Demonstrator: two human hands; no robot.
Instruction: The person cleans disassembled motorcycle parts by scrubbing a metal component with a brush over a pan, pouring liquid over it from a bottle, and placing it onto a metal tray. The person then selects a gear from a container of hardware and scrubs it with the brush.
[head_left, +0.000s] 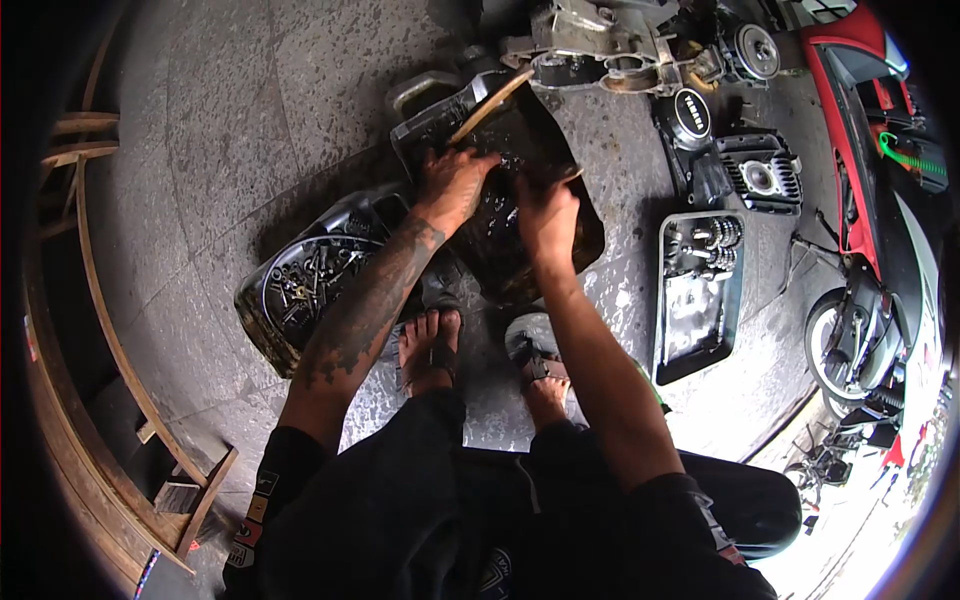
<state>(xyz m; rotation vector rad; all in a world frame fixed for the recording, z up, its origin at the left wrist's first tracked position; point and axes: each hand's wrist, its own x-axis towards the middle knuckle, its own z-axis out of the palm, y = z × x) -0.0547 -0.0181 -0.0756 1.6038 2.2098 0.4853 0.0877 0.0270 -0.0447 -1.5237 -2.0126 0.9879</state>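
A dark, open pan (575, 150) with wet, oily-looking insides lies on the floor in front of my feet. Over its left part is my left hand (452, 188), fingers curled downward and thumb pointing right; what they grip is hidden. My right hand (549, 218) is closed above the pan's right part, slightly blurred, with a short brownish end (571, 175) showing beside it; I cannot make out the thing held. A wooden handle (495, 102) slants across the far rim, its lower end close to my left fingers.
Left of the pan, a cut-open container (262, 325) holds many bolts and small metal parts. On the right stand a tray (661, 300) with gears, a finned cylinder (762, 178), a YAMAHA cover (691, 115) and a motorcycle (850, 330). Engine casings (600, 45) lie beyond; a wooden bench (95, 300) borders the left.
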